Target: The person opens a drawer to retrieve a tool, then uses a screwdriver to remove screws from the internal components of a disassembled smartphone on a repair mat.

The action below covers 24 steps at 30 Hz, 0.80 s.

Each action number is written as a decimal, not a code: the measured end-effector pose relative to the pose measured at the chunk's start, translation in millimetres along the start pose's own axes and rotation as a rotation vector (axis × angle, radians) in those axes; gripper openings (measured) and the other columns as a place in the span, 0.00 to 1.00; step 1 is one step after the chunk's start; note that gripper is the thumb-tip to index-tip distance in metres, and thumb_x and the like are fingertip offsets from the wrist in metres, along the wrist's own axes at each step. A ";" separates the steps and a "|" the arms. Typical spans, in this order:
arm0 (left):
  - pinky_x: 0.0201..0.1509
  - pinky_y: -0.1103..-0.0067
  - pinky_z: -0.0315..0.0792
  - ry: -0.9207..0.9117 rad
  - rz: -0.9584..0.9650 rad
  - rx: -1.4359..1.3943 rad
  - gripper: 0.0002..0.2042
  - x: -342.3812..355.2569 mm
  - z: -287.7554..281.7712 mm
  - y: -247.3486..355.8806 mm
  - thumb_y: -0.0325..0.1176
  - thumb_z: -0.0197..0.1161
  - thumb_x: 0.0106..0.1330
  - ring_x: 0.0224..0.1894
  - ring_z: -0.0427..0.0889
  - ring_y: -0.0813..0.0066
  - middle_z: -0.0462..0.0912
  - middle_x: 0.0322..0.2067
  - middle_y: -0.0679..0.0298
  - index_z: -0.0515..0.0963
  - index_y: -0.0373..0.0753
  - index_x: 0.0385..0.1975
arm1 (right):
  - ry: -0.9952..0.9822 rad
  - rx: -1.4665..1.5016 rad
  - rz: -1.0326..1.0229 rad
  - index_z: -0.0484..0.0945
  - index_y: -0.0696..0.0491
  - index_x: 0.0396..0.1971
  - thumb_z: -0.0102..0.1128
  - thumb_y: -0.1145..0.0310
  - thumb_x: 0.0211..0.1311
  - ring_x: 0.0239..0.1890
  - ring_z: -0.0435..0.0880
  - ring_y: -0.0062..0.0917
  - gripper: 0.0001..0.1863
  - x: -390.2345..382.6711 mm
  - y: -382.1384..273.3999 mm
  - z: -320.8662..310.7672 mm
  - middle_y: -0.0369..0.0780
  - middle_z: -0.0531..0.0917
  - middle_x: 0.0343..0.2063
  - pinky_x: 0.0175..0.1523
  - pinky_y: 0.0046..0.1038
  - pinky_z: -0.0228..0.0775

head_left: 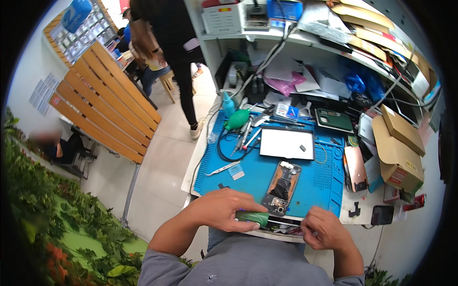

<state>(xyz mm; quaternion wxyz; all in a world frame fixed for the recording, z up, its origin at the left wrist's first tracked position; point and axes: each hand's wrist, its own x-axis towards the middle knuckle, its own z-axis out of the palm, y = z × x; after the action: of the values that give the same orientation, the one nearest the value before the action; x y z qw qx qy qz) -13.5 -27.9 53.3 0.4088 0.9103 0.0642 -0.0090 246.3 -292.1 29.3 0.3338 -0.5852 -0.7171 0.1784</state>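
Observation:
My left hand (230, 209) is closed around a green rounded object (254, 218) at the mat's front edge; its exact kind does not show. My right hand (324, 228) is at the front right, fingers curled together, and whatever they may hold is hidden. Between and beyond my hands lies an opened phone (282, 187) with its inner parts showing, on the blue work mat (305, 200). Below the mat's edge, between the hands, an open drawer (284, 227) shows small items inside.
A white tray (281, 143) holds a small dark part. Tweezers (223, 168), a green air blower (237, 119) and a blue bottle (228, 104) sit at the left. Rose-gold phone housing (354, 167), cardboard boxes (398, 152) and a dark phone (382, 215) stand right. A person (176, 52) is beyond.

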 end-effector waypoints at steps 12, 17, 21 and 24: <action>0.47 0.64 0.85 0.121 -0.144 -0.010 0.25 -25.5 -11.8 -27.6 0.55 0.76 0.76 0.41 0.93 0.54 0.93 0.43 0.57 0.93 0.45 0.64 | 0.034 -0.086 0.297 0.89 0.51 0.31 0.86 0.76 0.57 0.36 0.88 0.38 0.10 -60.0 5.3 12.9 0.37 0.89 0.30 0.40 0.40 0.81; 0.46 0.69 0.85 0.246 -0.176 -0.011 0.23 -16.7 -4.5 -20.4 0.45 0.83 0.72 0.40 0.92 0.60 0.93 0.40 0.60 0.94 0.46 0.64 | 0.024 -0.232 0.337 0.95 0.48 0.42 0.78 0.75 0.63 0.41 0.93 0.39 0.09 -61.0 3.0 35.6 0.37 0.91 0.38 0.43 0.42 0.84; 0.49 0.70 0.85 0.284 -0.142 -0.051 0.23 -1.6 5.0 -13.0 0.42 0.84 0.71 0.41 0.93 0.60 0.94 0.42 0.57 0.93 0.43 0.63 | -0.041 -0.263 0.402 0.96 0.44 0.49 0.75 0.74 0.65 0.44 0.94 0.44 0.15 -74.9 -2.8 23.8 0.40 0.93 0.44 0.45 0.45 0.85; 0.45 0.68 0.86 0.514 -0.162 0.054 0.21 3.1 24.3 -19.4 0.37 0.84 0.70 0.39 0.94 0.57 0.94 0.42 0.54 0.93 0.40 0.61 | -0.068 -0.281 0.414 0.92 0.43 0.62 0.77 0.73 0.65 0.51 0.92 0.42 0.25 -43.6 0.2 26.3 0.41 0.92 0.52 0.49 0.45 0.83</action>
<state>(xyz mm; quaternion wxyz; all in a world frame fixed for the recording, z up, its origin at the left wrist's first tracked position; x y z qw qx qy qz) -11.9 -33.0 22.4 0.3527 0.8852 0.2381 0.1880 232.4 -330.3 -1.4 0.1813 -0.7539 -0.6107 0.1609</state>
